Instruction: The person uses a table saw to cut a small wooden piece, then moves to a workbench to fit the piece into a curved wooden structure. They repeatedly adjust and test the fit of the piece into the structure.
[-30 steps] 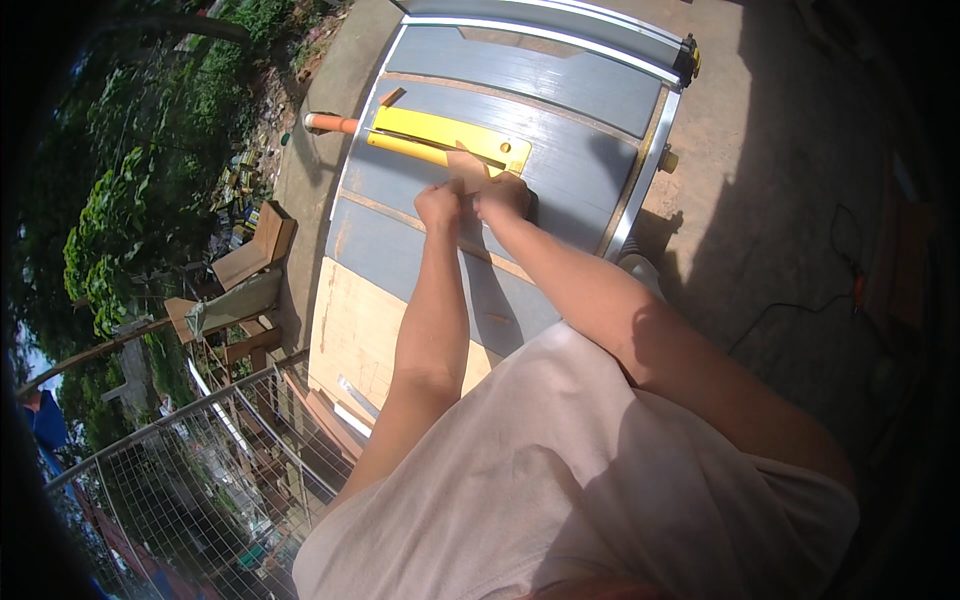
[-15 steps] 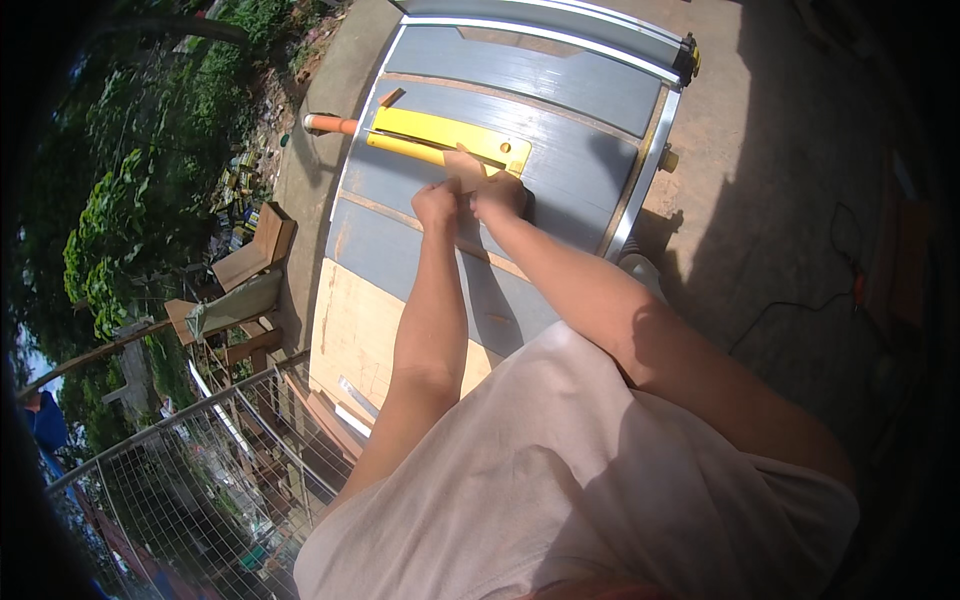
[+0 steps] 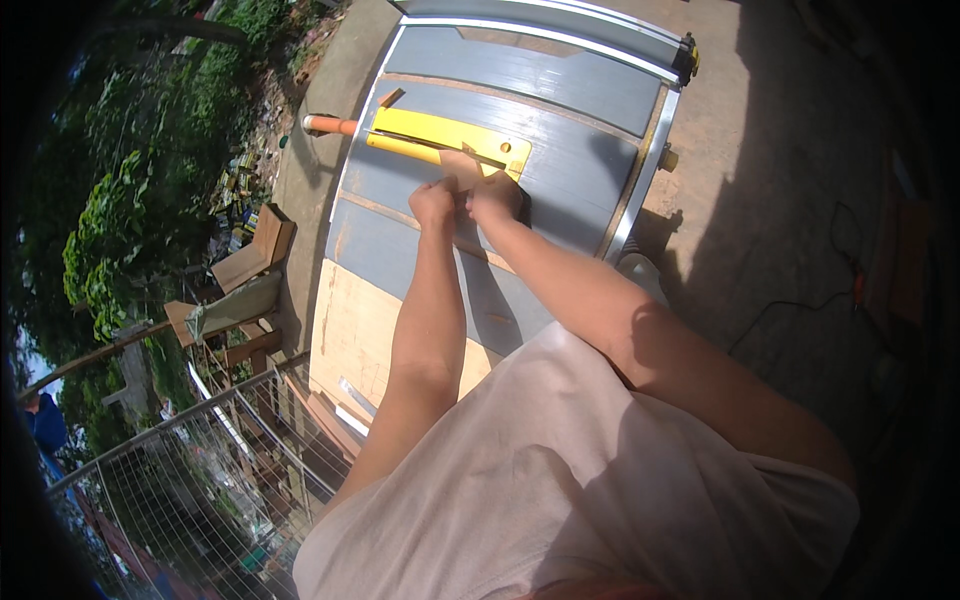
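A small flat piece of brown wood (image 3: 461, 169) lies at the near edge of the yellow insert plate (image 3: 445, 124) on a grey table saw (image 3: 575, 185). My left hand (image 3: 433, 203) is closed on the wood's left side, its knuckles up. On the other side, my right hand (image 3: 496, 198) grips the same piece, close beside the left. Both hands hide the wood's near end. A dark slot runs along the insert plate, and I cannot make out a blade in it.
A small wood offcut (image 3: 391, 97) rests beyond the plate's left end. An orange tube (image 3: 330, 124) juts from the table's left edge. Along the far side runs a metal fence rail (image 3: 560, 45). A pale plywood board (image 3: 350, 315) lies nearer me. Wire mesh (image 3: 200, 490) stands lower left.
My hands and the wood piece have shifted very slightly. Both hands keep their hold on it, and the table and plate look the same.
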{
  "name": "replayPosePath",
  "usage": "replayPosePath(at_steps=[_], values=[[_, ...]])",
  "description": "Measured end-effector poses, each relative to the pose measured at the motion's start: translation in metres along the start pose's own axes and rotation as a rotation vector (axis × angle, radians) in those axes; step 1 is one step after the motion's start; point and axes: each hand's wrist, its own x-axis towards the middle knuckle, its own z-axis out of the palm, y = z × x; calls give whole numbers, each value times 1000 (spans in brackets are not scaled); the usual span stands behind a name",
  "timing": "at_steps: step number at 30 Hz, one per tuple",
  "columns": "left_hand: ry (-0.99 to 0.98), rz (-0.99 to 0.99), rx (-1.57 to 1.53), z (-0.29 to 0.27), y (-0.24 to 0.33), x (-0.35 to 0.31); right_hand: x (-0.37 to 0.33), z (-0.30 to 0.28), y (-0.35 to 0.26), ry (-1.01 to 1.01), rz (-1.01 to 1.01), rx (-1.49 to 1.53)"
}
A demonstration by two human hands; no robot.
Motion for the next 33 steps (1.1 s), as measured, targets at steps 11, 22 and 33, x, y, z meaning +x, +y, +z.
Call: replayPosePath(at_steps=[11,22,33], values=[[22,-10,53,-1,11,-12,-56,-16,15,-200,-211,-15],[27,7,12,-2,1,4,-52,-16,12,-271,-208,-42],[23,-17,-42,1,9,0,-40,-8,15,-235,-253,-100]])
